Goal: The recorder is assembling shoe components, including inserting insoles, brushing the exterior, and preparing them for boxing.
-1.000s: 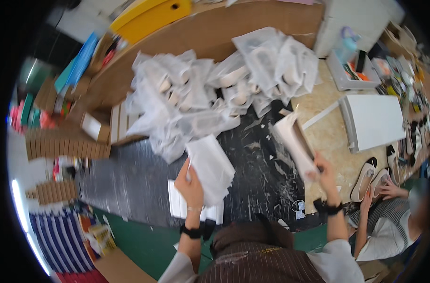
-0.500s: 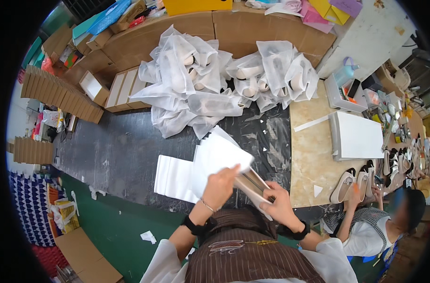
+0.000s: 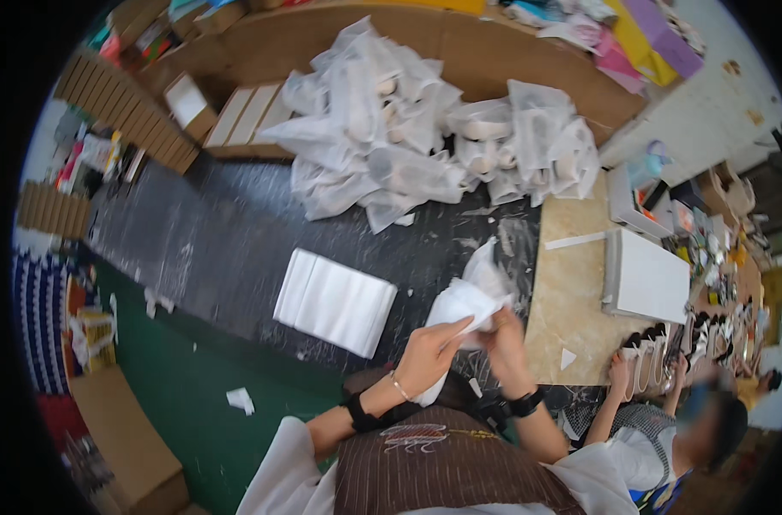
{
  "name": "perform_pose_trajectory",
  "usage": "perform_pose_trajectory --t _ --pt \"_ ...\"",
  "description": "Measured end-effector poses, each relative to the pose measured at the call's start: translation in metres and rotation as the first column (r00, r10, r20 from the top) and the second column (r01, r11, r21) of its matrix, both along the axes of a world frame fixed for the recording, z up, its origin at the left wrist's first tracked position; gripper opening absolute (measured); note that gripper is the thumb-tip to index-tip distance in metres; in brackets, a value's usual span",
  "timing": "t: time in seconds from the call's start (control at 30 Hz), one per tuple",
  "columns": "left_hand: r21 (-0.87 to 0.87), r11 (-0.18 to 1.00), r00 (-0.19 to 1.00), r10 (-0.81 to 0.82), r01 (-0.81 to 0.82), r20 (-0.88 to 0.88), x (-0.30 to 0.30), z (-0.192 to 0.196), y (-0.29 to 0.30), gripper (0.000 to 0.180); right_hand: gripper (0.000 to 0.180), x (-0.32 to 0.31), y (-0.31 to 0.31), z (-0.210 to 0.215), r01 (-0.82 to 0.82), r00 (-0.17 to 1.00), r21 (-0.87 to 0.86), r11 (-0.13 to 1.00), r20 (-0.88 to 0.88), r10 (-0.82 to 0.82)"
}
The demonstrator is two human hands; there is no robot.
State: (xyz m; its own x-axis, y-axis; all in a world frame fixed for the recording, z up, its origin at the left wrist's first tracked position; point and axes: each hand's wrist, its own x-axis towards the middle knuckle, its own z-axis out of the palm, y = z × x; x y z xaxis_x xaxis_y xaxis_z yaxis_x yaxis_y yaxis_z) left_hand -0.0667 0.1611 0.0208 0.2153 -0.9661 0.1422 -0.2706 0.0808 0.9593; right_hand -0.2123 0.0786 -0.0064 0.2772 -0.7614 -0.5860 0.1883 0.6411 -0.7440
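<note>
My left hand is closed on a crumpled white sheet, fingers stretched along its edge. At the sheet's right side, my right hand pinches it, somewhat blurred. The sheet is bunched and folded around; whether a shoe is inside it cannot be seen. A thin, translucent white piece sticks up beyond it. To the left of my hands, a flat stack of folded white sheets lies on the black tabletop.
Shoes in translucent white bags are heaped at the back. Shoe boxes stand back left, beside a tall row of brown cartons. On the right are a white stack, a white bin and a person handling shoes.
Half a second ago my hands held a pale shoe and a white sheet over the stack. Now they are to its right, with the sheet bunched up and the shoe out of sight.
</note>
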Motion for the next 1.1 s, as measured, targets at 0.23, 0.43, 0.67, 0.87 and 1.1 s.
perform_pose_trajectory --t 0.23,0.43,0.67,0.87,1.1 --pt "0.128 0.851 0.844 0.523 -0.51 -0.115 0.08 0.009 0.014 0.021 0.043 0.003 -0.153 0.027 -0.077 0.973 -0.755 0.651 -0.199 -0.116" --pt "-0.191 0.599 0.57 0.8 -0.777 0.19 0.188 0.055 0.045 0.022 0.025 0.002 -0.115 0.035 -0.062 0.997 -0.445 0.893 0.018 0.078" --pt "-0.303 0.852 0.607 0.519 -0.427 0.602 0.199 0.01 0.018 0.015 0.021 -0.065 -0.012 -0.022 -0.058 0.972 -0.126 0.99 -0.233 0.028" --pt "0.197 0.922 0.488 -0.009 -0.335 0.873 0.157 -0.22 0.027 0.038 0.022 -0.096 0.046 -0.008 0.072 0.939 -0.048 0.996 -0.333 -0.084" --pt "0.4 0.869 0.575 -0.176 -0.29 0.799 0.103 -0.266 0.04 0.053 0.02 -0.105 0.108 -0.005 0.212 0.881 -0.055 0.976 -0.422 -0.215"
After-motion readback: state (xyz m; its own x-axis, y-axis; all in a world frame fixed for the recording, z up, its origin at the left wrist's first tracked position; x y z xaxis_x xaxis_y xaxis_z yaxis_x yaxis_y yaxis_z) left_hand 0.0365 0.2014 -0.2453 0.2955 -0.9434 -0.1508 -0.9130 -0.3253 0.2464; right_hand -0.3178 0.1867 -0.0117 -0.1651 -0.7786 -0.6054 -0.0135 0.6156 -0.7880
